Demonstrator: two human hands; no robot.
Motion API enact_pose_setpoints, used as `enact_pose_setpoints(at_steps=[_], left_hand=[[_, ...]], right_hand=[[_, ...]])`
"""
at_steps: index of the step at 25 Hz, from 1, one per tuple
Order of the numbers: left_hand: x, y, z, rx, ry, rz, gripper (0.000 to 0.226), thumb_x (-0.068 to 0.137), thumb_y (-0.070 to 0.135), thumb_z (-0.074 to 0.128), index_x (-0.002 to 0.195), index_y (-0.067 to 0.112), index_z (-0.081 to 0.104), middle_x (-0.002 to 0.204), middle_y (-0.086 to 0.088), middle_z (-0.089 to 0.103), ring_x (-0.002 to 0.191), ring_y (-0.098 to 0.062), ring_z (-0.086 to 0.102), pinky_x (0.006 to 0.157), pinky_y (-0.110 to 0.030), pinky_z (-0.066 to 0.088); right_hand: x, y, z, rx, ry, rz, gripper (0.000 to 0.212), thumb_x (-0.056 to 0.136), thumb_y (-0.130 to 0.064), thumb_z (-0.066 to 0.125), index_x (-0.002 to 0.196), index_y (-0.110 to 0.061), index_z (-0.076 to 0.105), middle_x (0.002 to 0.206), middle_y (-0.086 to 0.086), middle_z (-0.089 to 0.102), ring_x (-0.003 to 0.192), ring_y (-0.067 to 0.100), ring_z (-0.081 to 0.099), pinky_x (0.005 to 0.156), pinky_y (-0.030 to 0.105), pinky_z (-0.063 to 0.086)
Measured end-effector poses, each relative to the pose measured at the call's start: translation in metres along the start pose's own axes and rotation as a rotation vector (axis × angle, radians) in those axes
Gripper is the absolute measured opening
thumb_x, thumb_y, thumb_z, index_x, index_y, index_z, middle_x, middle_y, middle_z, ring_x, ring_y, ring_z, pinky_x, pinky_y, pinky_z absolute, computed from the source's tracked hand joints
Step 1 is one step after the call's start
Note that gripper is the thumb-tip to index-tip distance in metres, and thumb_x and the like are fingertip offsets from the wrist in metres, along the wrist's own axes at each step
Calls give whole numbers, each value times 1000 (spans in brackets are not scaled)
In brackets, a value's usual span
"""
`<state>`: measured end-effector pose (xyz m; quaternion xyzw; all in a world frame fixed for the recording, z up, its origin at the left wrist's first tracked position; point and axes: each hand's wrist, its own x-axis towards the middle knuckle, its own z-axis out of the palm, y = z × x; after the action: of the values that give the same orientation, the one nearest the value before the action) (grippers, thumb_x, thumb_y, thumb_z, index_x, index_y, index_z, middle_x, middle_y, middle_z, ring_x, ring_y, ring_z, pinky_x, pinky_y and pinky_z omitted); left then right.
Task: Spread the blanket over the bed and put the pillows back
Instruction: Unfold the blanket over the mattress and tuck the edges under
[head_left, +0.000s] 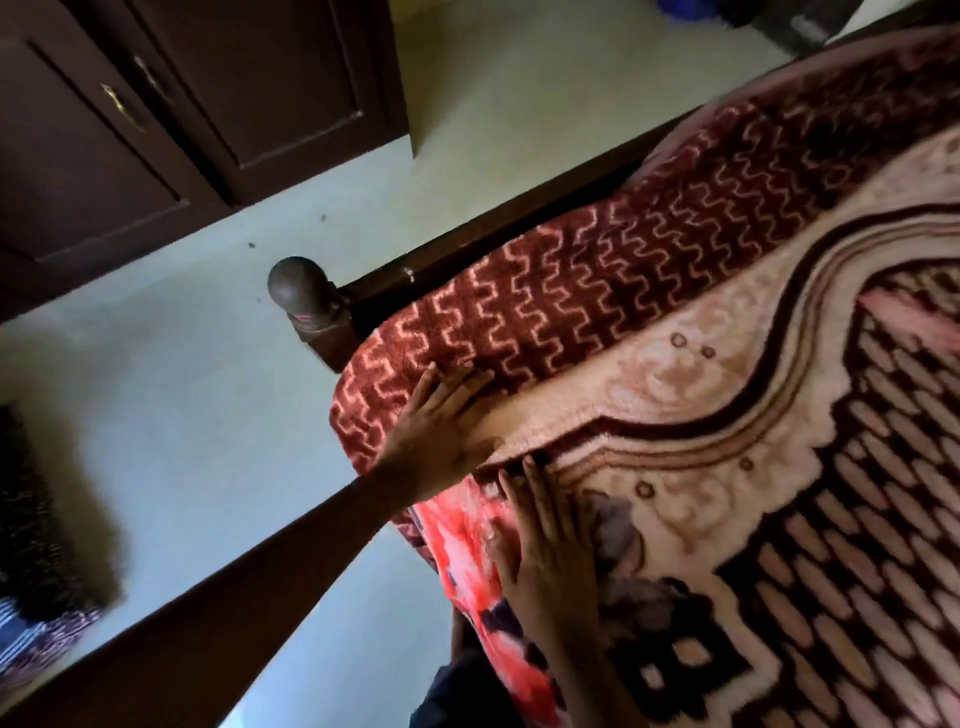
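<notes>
A thick maroon and cream patterned blanket (701, 364) lies spread over the bed and fills the right side of the head view. Its zigzag border hangs over the bed's corner near the round wooden bedpost (301, 291). My left hand (441, 431) lies flat with straight fingers on the blanket's corner fold. My right hand (545, 545) presses flat on the blanket just below it, fingers straight. A red floral sheet (467, 561) shows under the blanket's edge. No pillows are in view.
Pale floor (208, 415) runs along the left of the bed. A dark wooden wardrobe (156, 130) with brass handles stands at the upper left. A dark patterned cloth heap (36, 545) lies at the left edge. The bed's wooden side rail (493, 223) runs back.
</notes>
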<state>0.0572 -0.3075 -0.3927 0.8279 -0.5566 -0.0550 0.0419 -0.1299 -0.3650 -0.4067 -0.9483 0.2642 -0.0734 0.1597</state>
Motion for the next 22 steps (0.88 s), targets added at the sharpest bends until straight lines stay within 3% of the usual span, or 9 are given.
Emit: enact_pose_setpoints(at_steps=[4, 9, 12, 16, 19, 22], left_hand=[[1, -8, 23, 77, 97, 48, 59, 92, 55, 22, 138, 22, 41, 141, -7, 47, 134, -28, 35, 111, -51, 15], [0, -16, 37, 76, 316, 155, 59, 89, 51, 30, 137, 21, 45, 139, -6, 48, 132, -28, 39, 112, -45, 10], [2, -17, 42, 63, 365, 173, 62, 90, 55, 23, 138, 23, 45, 140, -5, 46, 134, -27, 37, 114, -47, 12], [3, -24, 47, 32, 397, 200, 68, 86, 58, 17, 138, 24, 44, 144, -4, 43, 136, -25, 33, 115, -47, 13], [-2, -27, 45, -18, 391, 240, 69, 84, 58, 20, 133, 20, 51, 138, -8, 49, 131, -28, 40, 113, -49, 19], [-5, -29, 40, -71, 389, 338, 61, 84, 54, 30, 122, 16, 59, 126, -9, 58, 120, -29, 51, 107, -52, 30]], right_hand=[[-2, 7, 9, -12, 113, -48, 53, 88, -44, 44, 138, -23, 45, 145, 1, 43, 132, 17, 39, 108, 40, 27], [-3, 9, 28, -65, 254, -55, 54, 85, -48, 42, 133, -25, 50, 139, -3, 50, 128, 17, 45, 108, 37, 22], [-1, 16, 33, -107, 329, -104, 53, 88, -47, 39, 134, -24, 50, 140, -2, 49, 128, 15, 41, 108, 34, 20], [-2, 11, 40, -247, 353, -98, 52, 92, -49, 30, 134, -24, 50, 141, 0, 48, 129, 18, 44, 106, 39, 28], [-7, 6, 37, -278, 340, -83, 54, 95, -50, 26, 133, -21, 52, 140, 2, 49, 127, 20, 48, 102, 40, 37], [-7, 4, 29, -245, 331, -75, 50, 95, -48, 34, 131, -20, 54, 137, 2, 52, 125, 16, 48, 101, 37, 40]])
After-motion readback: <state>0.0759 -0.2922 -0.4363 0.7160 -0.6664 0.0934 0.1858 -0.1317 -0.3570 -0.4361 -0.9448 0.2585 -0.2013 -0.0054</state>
